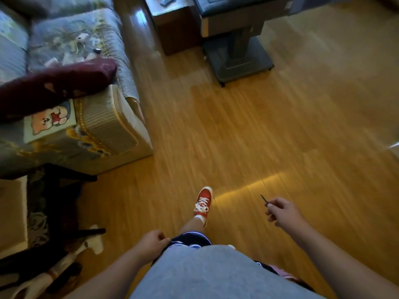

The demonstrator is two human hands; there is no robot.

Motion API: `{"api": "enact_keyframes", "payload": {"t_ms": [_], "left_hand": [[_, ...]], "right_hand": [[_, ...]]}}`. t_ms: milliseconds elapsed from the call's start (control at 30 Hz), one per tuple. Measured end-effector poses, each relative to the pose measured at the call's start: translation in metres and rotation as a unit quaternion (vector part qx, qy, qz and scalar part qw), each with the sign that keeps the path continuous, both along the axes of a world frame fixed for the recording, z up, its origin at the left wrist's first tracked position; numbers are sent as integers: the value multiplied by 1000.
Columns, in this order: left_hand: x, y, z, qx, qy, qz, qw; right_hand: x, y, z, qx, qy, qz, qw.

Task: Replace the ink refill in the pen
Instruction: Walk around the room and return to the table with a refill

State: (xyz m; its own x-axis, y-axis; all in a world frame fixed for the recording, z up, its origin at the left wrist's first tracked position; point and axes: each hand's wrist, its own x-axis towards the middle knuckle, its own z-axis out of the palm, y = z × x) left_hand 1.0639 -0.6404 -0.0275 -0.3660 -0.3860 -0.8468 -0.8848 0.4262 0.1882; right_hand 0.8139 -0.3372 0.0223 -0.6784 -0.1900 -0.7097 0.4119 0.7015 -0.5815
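I am standing over a wooden floor and the frame is blurred by motion. My right hand (281, 211) pinches a thin dark stick (263, 198), which looks like an ink refill; its pointed end sticks up and to the left out of my fingers. My left hand (152, 239) hangs by my hip with the fingers curled in, and nothing shows in it. No pen body is visible. Small objects (86, 46) lie on the sofa seat at the upper left, too blurred to name.
A sofa (103, 117) with a dark red cushion (54, 87) fills the left side. A brown cabinet (172, 29) and a grey pedestal table (235, 50) stand at the top. My red shoe (203, 203) is forward on the wooden floor (259, 130). Dark bags (43, 266) lie at the lower left.
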Motion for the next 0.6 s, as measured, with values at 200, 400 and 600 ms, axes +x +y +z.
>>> {"api": "enact_keyframes", "payload": {"t_ms": [200, 400, 600], "left_hand": [[-146, -76, -3, -18, -16, -153, 988], [-328, -72, 19, -23, 20, -353, 935], [-475, 27, 28, 32, 85, -446, 890]], "right_hand": [[-50, 2, -5, 39, -10, -137, 990], [-56, 40, 0, 69, -34, -306, 949], [-48, 94, -6, 80, -66, -441, 892]]}}
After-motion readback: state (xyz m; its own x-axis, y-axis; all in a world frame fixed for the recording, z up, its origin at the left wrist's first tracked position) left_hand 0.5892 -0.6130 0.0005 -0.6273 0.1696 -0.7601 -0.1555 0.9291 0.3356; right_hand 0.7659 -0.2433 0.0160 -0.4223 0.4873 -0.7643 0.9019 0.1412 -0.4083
